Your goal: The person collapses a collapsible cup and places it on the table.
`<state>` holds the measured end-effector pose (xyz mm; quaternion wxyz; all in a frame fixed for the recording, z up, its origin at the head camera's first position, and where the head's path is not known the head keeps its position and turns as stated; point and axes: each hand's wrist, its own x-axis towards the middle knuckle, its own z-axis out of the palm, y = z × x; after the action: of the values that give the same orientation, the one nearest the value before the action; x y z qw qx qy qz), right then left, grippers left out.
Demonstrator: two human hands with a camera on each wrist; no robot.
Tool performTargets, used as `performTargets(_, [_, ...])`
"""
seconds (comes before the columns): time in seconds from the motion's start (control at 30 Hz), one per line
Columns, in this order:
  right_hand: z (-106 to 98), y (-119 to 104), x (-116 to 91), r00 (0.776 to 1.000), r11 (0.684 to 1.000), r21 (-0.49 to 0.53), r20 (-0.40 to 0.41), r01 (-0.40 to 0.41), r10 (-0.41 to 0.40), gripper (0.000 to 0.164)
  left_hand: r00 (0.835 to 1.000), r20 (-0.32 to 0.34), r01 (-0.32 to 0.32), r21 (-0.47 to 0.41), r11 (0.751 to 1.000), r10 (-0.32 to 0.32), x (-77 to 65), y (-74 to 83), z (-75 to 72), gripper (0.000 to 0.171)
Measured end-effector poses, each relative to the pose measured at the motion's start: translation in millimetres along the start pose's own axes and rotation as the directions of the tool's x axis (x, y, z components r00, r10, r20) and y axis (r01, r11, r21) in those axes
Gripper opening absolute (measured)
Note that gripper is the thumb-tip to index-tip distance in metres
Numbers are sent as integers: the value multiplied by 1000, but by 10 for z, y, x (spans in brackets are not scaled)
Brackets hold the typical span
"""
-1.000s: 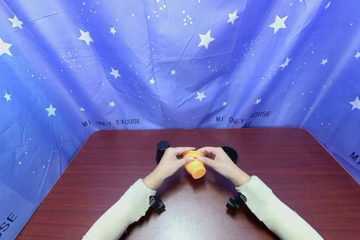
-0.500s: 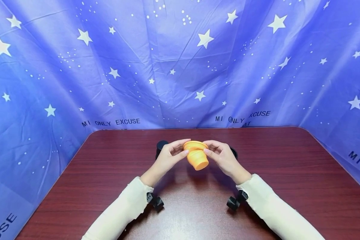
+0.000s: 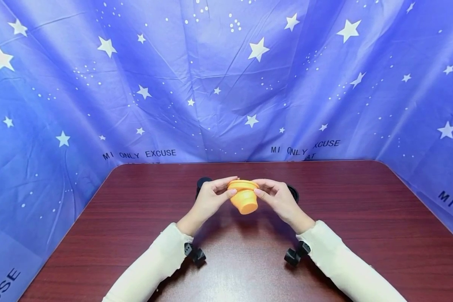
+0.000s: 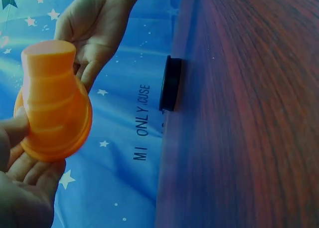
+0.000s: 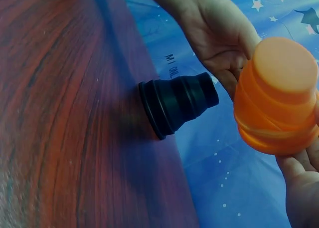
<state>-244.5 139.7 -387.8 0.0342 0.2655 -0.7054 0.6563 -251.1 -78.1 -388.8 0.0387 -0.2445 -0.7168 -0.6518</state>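
Observation:
An orange collapsible cup is held above the table, its wide rim away from the person and its closed narrow base towards them. Its stepped wall is extended and slightly skewed. My left hand grips the rim from the left, thumb on the near side and fingers behind. From the other side my right hand grips the same rim in a like way. Both wrist views show the cup between the two hands; its inside is hidden.
Behind the left hand a black collapsible cup stands rim down on the table. A flat black ringed piece lies behind the right hand, mostly covered in the head view. A starry blue cloth hangs beyond the table's far edge.
Both hands have raised the orange cup a little and moved it away from the person, then slightly to the left. The thumbs have shifted outward along the rim.

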Motion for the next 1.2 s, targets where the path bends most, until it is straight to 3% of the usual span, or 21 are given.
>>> performTargets(0.2, [4, 12, -8, 999, 994, -110, 53, 0, 6, 29, 999, -29, -21, 172, 985, 26, -12, -18, 24, 35])
performTargets(0.43, [34, 47, -14, 994, 955, -287, 97, 82, -56, 26, 999, 10, -40, 373, 927, 39, -39, -8, 84, 35])
performTargets(0.6, [38, 58, -18, 994, 928, -364, 98, 82, -49, 22, 999, 19, -53, 432, 900, 50, -52, 3, 106, 34])
performTargets(0.73, [31, 58, -11, 991, 934, -339, 110, 108, -75, 20, 998, 38, -52, 380, 924, 41, -47, 3, 103, 34])
performTargets(0.93, [-27, 75, 1, 992, 956, -269, 81, 115, -96, 19, 998, 63, -36, 157, 987, 26, -26, 11, 59, 39])
performTargets(1.07, [-49, 59, 11, 995, 975, -200, -1, 95, -97, 20, 997, 71, -7, 7, 1000, 7, -6, 41, 19, 49])
performTargets(1.2, [-45, 20, 16, 993, 993, -98, -89, 72, -81, 22, 996, 87, 37, -108, 994, -28, -2, 59, 3, 52])
